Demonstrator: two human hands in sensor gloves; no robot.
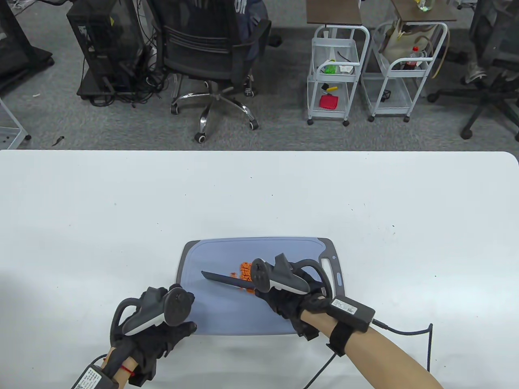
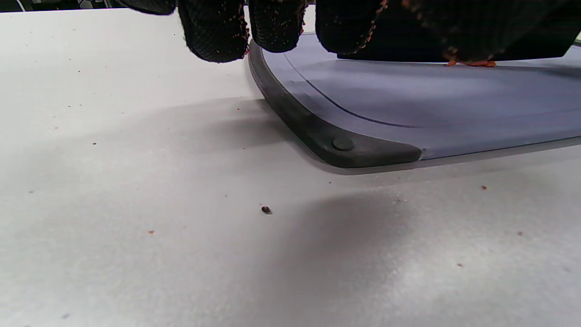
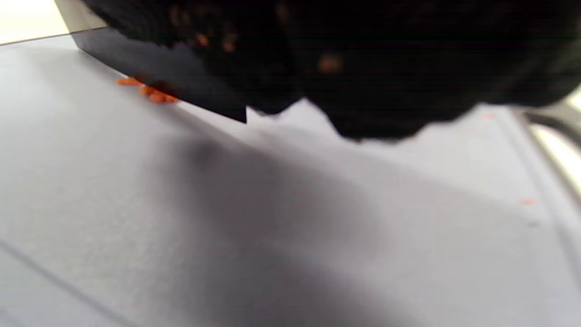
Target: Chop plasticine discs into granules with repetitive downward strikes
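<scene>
The orange plasticine pieces (image 1: 244,270) lie in a small heap on the blue-grey plastic cutting board with the dark rim (image 1: 259,247), just beyond your right hand (image 1: 288,298) and partly hidden behind its tracker. Judging by what shows, you are well along: the heap reads as small chunks and crumbs, and no whole disc is visible, though some material may sit under the blade or behind your hand. What remains is probably finer chopping of the bigger bits.

Your right hand is wrapped around the handle of the dark-bladed knife (image 1: 225,278); the handle itself is hidden by the glove. The blade runs out to the left of your grip, low over the board. In the right wrist view a few orange crumbs lie at its edge, though blur hides whether it touches the board.

Your left hand (image 1: 156,324) rests at the board's near left corner, fingertips on or at the rim, holding nothing. It is well apart from the blade tip.

For room: bare board lies to the left of the blade and between your two hands; the far rim is close behind the heap, so crumbs could scatter off that side. The white table (image 1: 101,210) around the board already carries a few orange specks.
</scene>
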